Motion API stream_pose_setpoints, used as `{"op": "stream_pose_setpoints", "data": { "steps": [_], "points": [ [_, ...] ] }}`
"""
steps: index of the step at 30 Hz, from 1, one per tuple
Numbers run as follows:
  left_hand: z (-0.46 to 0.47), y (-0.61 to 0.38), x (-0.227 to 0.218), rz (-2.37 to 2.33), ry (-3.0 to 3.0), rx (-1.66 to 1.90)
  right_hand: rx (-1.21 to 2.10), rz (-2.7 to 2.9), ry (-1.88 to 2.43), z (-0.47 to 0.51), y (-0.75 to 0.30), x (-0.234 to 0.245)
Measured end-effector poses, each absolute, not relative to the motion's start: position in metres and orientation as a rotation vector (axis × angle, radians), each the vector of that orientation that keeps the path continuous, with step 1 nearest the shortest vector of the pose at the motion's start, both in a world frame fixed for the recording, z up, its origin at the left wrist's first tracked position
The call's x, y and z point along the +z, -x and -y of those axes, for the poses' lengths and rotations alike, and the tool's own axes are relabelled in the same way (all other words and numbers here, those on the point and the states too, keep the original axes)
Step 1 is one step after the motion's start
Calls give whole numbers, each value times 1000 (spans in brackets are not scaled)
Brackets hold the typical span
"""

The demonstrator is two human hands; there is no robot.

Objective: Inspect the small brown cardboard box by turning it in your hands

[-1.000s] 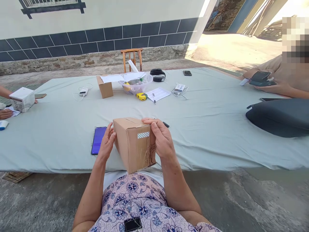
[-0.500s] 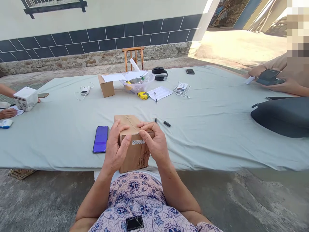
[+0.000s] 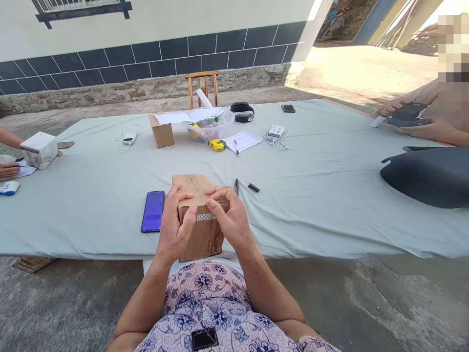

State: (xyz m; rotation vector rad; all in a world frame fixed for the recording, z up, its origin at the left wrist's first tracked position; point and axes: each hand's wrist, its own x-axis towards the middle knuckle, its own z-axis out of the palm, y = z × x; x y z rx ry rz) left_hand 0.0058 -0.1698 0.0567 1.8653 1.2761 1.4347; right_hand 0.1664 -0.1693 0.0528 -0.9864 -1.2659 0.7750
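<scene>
A brown cardboard box point(image 3: 200, 239) stands at the near edge of the table, between my two hands. My left hand point(image 3: 176, 220) grips its top left edge, thumb on the front face and fingers over the top. On the opposite side my right hand point(image 3: 232, 215) holds the top right corner, with its thumb across the front edge. The top flaps lie together with a seam between them. A strip of dotted white tape and dark marks show on the front. Just left of my left hand lies a phone point(image 3: 153, 211) with a lit purple screen.
Beyond the box are a black marker point(image 3: 236, 187), its cap point(image 3: 253, 187), a yellow tape measure point(image 3: 217, 144), a paper sheet point(image 3: 249, 140) and a plastic basket point(image 3: 208, 132). A black bag point(image 3: 428, 176) lies at right. Co-workers' hands point(image 3: 417, 128) are at both table ends.
The box and my right hand have shifted slightly left, showing more of the marker. The flaps' seam looks narrower. Both hands keep their hold.
</scene>
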Motion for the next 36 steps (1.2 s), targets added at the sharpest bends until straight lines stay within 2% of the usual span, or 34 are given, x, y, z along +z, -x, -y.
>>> {"op": "stream_pose_setpoints", "data": {
  "steps": [23, 30, 36],
  "points": [
    [158, 4, 53, -1221, -1685, 1372, 790, 1356, 921, 163, -165, 42],
    [154, 12, 50, -1176, -1620, 1389, 979, 1448, 766, 151, -183, 37],
    [153, 14, 49, -1158, -1601, 1391, 988, 1430, 752, 147, -187, 35]
  ]
}}
